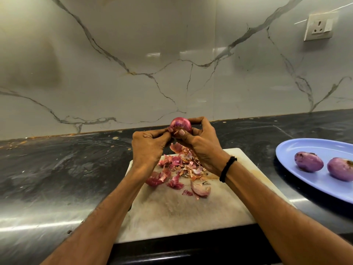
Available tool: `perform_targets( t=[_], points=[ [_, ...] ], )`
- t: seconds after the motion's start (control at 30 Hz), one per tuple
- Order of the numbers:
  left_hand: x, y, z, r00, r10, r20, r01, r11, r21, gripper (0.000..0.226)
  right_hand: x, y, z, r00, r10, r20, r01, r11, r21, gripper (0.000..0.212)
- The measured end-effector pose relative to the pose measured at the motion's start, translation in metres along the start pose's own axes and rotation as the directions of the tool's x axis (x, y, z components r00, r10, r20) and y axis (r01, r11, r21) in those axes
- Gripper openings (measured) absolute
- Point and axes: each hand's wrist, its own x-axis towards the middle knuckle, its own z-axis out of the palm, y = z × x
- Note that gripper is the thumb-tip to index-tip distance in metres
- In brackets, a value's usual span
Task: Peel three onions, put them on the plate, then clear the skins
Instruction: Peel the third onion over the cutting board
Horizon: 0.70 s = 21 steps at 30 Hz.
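A red onion (181, 124) is held up above the far edge of the white cutting board (181, 213). My right hand (204, 144) grips it from the right and below. My left hand (149, 146) pinches a strip of its skin at the left side. A heap of loose purple and brown skins (179, 169) lies on the board under my hands. Two peeled onions (308, 161) (341, 168) rest side by side on the blue plate (298, 148) at the right.
The board and plate sit on a dark, glossy stone counter (57, 169). A marble-patterned wall (152, 64) rises behind it, with a white power socket (318, 27) at the upper right. The counter's front edge runs along the bottom of the view.
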Motion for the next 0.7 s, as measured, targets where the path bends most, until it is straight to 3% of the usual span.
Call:
perform_targets(
  t=[0.17, 0.33, 0.53, 0.7],
  points=[
    [-0.0064, 0.0003, 0.0060, 1.000, -0.007, 0.027, 0.009, 0.998, -0.056, 0.006, 0.0024, 0.0014, -0.0031, 0.999, -0.016, -0.038, 0.015, 0.999, -0.035, 0.039],
    [-0.0043, -0.0016, 0.0045, 0.998, 0.051, 0.026, -0.051, 0.999, 0.001, 0.030, 0.0000, 0.0039, -0.0009, 1.000, -0.015, -0.010, 0.014, 0.998, -0.053, 0.041],
    [-0.0038, -0.0031, 0.0035, 0.996, 0.083, 0.024, -0.085, 0.994, 0.063, 0.021, -0.0003, 0.0058, -0.0011, 0.999, -0.033, 0.002, 0.033, 0.982, -0.186, 0.047],
    [-0.0017, -0.0036, 0.0009, 0.996, 0.094, 0.002, -0.094, 0.991, 0.099, 0.015, 0.0026, 0.0066, -0.0042, 0.999, -0.032, 0.007, 0.033, 0.981, -0.190, 0.045]
  ],
)
